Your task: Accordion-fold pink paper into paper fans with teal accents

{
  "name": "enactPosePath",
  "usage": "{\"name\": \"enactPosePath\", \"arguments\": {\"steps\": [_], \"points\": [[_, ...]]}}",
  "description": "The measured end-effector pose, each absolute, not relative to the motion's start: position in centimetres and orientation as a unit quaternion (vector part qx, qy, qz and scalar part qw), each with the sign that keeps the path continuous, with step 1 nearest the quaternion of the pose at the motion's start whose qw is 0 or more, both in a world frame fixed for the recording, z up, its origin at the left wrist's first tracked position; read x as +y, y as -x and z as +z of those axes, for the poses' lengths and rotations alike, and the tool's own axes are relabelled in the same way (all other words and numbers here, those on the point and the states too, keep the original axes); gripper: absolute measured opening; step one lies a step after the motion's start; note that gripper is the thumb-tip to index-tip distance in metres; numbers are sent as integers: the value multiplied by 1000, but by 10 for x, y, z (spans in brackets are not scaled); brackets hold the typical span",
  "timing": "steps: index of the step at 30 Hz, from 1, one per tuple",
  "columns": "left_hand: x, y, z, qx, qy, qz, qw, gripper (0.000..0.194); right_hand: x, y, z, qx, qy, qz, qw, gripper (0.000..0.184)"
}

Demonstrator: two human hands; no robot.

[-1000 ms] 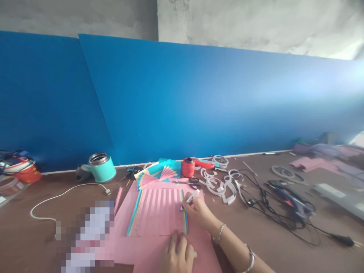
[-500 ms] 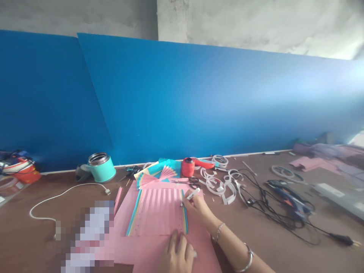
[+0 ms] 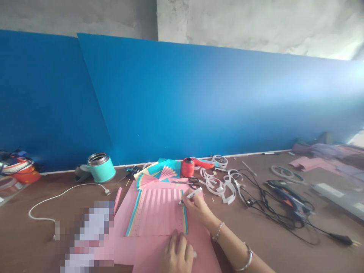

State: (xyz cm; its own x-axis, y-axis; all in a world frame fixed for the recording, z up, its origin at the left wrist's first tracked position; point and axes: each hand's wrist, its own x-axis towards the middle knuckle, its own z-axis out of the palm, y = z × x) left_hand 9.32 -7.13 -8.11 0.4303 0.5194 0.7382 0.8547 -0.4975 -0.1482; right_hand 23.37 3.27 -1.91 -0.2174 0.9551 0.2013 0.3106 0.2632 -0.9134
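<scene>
My right hand (image 3: 195, 204) grips a white marker (image 3: 195, 192) in a writing hold. Its dark tip is at the right side of the pleated pink paper (image 3: 160, 212), near the coloured edge strips. Small dots run down both sides of that paper, and blue and yellow layers show at its edges. At the paper's lower edge rests my left hand (image 3: 178, 253), fingers stretched forward and slightly apart. A small white thing (image 3: 195, 254) peeks out beside it; whether the hand touches it I cannot tell. Larger pink sheets (image 3: 122, 246) lie underneath.
Behind the paper are a folded pink fan (image 3: 159, 176), scissors (image 3: 194, 184) and a red thread spool (image 3: 187, 167). White strip coils (image 3: 216, 184), black cables (image 3: 265, 206) and a glue gun (image 3: 292, 201) lie right. A turquoise cup (image 3: 102, 168) and white cable (image 3: 62, 194) are left.
The marker has shifted slightly and turned in my right hand, its tip now a little further left and up. My left hand stays in place.
</scene>
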Motion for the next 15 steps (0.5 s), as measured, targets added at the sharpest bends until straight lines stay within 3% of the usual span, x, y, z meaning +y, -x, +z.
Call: {"name": "enactPosePath", "arguments": {"steps": [15], "points": [[-70, -92, -82, -419, 808, -321, 263, 14, 36, -236, -17, -686, 501, 312, 425, 17]]}}
